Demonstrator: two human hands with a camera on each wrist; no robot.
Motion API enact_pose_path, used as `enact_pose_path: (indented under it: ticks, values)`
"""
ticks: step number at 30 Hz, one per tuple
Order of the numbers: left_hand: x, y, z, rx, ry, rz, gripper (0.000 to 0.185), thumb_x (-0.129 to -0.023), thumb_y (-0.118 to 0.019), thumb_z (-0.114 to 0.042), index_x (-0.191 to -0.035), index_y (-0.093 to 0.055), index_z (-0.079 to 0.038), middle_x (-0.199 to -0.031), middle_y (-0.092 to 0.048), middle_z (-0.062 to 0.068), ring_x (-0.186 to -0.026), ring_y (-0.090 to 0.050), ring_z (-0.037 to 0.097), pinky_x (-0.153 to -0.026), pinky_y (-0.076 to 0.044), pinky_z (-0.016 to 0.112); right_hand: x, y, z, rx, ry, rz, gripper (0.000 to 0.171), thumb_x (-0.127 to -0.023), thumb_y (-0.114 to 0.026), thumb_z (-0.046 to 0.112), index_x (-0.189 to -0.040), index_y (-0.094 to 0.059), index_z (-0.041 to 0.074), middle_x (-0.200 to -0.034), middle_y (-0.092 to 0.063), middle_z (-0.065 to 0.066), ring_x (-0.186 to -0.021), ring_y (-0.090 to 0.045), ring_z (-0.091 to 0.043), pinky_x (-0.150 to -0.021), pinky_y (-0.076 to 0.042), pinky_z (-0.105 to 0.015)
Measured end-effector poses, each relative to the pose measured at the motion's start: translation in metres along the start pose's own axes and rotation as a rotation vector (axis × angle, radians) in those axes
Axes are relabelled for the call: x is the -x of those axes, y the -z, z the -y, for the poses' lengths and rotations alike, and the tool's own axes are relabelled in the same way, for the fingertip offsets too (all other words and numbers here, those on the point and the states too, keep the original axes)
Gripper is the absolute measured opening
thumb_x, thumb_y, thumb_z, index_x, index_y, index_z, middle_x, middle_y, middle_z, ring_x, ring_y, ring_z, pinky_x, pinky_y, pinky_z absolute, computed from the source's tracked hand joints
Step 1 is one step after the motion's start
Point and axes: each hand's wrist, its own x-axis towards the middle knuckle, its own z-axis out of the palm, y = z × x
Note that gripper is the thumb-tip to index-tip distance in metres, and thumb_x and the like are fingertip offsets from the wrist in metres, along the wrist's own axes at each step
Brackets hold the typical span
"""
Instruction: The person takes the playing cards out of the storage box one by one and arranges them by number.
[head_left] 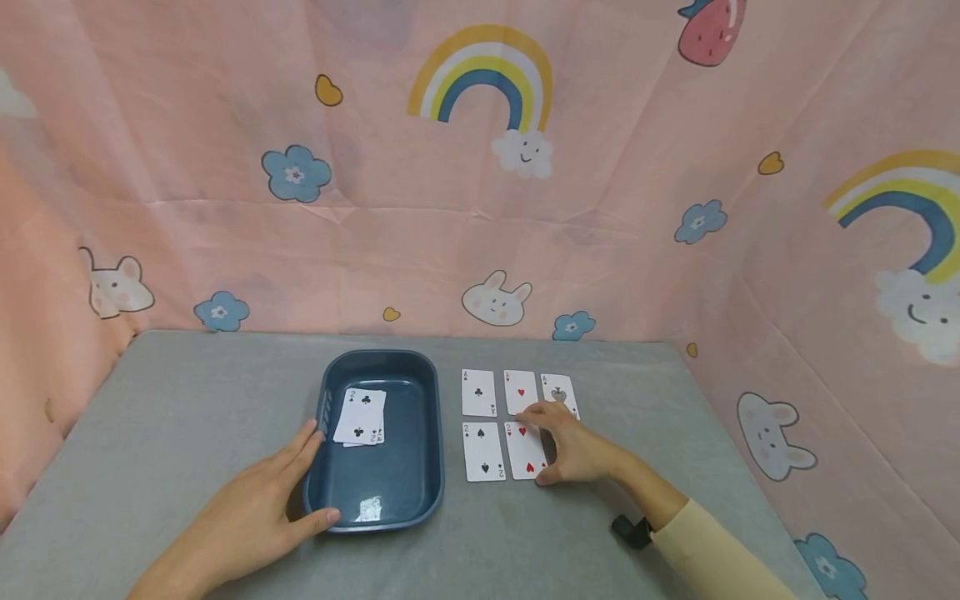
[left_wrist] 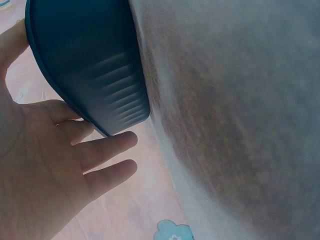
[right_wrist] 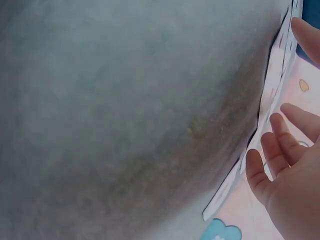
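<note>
right hand (head_left: 573, 446), fingers spread, rests on the 2 of hearts (head_left: 524, 451); left hand (head_left: 251, 517), fingers straight, touches the blue tray (head_left: 431, 467).

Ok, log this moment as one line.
left hand: steadies blue tray | right hand: fingertips on two of hearts | tray: two of clubs inside

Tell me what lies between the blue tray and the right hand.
In the head view, two cards, the ace and two of spades, lie between the blue tray and the right hand.
</note>
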Motion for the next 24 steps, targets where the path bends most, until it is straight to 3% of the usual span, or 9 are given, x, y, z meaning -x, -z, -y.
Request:
enact_pose_path:
  ticks: [5, 10, 17, 24]
  values:
    - [-0.001, 0.000, -0.001, 0.002, 0.012, 0.005, 0.110, -0.086, -0.068, -0.076, -0.160, -0.038, -0.001, -0.168, -0.032, 0.019, -0.138, -0.051, 0.048, -0.103, -0.047, 0.066, -0.001, 0.007, 0.003, -0.028, -0.028, -0.028, 0.076, -0.076, -0.085, 0.020, -0.146, -0.059, 0.006, -0.146, -0.051, -0.015, -0.135, -0.044, -0.037, -0.111, -0.039, -0.064]
    - [-0.001, 0.001, -0.001, 0.003, 0.007, 0.003, 0.110, -0.086, -0.068, -0.076, -0.160, -0.039, 0.000, -0.167, -0.033, 0.019, -0.137, -0.052, 0.049, -0.103, -0.047, 0.066, -0.006, 0.015, 0.014, -0.081, -0.044, -0.042, 0.069, -0.084, -0.080, 0.020, -0.147, -0.058, 0.006, -0.153, -0.049, -0.019, -0.145, -0.039, -0.042, -0.116, -0.033, -0.067]
    - [0.000, 0.000, -0.001, -0.001, -0.005, -0.004, 0.109, -0.086, -0.068, -0.076, -0.160, -0.040, 0.000, -0.167, -0.033, 0.019, -0.136, -0.053, 0.048, -0.103, -0.047, 0.066, -0.021, 0.024, 0.030, -0.144, 0.032, -0.082, 0.066, -0.089, -0.077, 0.017, -0.149, -0.053, 0.005, -0.148, -0.053, -0.015, -0.131, -0.054, -0.039, -0.105, -0.045, -0.062]
    - [-0.001, 0.001, -0.001, -0.001, 0.010, 0.007, 0.109, -0.086, -0.068, -0.075, -0.160, -0.039, 0.000, -0.167, -0.033, 0.019, -0.137, -0.052, 0.049, -0.103, -0.047, 0.066, -0.037, 0.029, 0.052, -0.172, 0.091, -0.076, 0.066, -0.091, -0.077, 0.014, -0.151, -0.052, 0.004, -0.149, -0.052, -0.016, -0.128, -0.054, -0.041, -0.104, -0.048, -0.059]
